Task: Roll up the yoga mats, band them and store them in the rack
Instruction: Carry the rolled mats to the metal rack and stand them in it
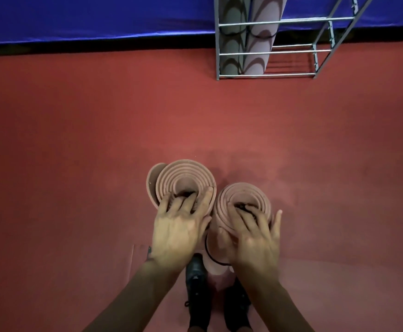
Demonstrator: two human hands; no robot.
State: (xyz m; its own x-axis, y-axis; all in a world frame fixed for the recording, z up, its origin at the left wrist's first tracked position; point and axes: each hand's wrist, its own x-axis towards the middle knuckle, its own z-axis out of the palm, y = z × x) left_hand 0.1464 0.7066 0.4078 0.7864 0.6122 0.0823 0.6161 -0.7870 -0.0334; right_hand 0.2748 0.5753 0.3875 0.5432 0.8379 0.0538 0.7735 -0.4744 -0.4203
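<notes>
Left mat roll: long axis vertical, spiral end up; left hand hooks its core.
Right mat roll: likewise upright; right hand hooks its core.

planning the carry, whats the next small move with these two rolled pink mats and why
Probably carry them to the grey metal rack: the left hand hooks into the left pink rolled mat, the right hand into the right pink rolled mat, and the rack's right side looks free.

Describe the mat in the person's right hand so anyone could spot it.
Against the red floor, two pink rolled mats show end-on, side by side. The right mat, under the right hand, wears a black band; the left mat's outer edge gapes.
</notes>
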